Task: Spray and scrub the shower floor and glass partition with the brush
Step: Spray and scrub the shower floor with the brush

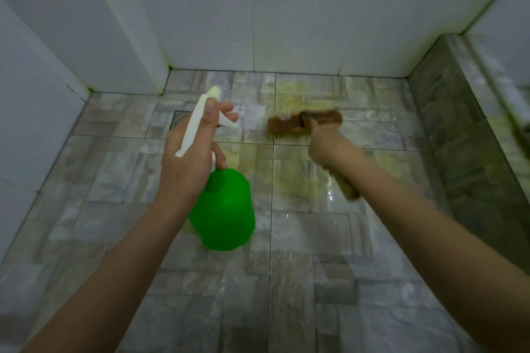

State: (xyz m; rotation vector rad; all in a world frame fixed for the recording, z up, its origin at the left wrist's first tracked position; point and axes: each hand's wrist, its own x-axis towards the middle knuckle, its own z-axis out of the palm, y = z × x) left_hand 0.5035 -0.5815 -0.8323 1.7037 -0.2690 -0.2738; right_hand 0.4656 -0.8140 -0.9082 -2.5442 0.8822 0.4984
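The brush is held low over the far part of the shower floor, bristles down at a yellowish patch; contact cannot be confirmed owing to blur. It is judged stiff and light, best gripped mid-handle, where the right hand is wrapped round it, forearm extended. The spray bottle is judged light, slippery when wet. Its neck is gripped by the left hand, a finger laid along the trigger.
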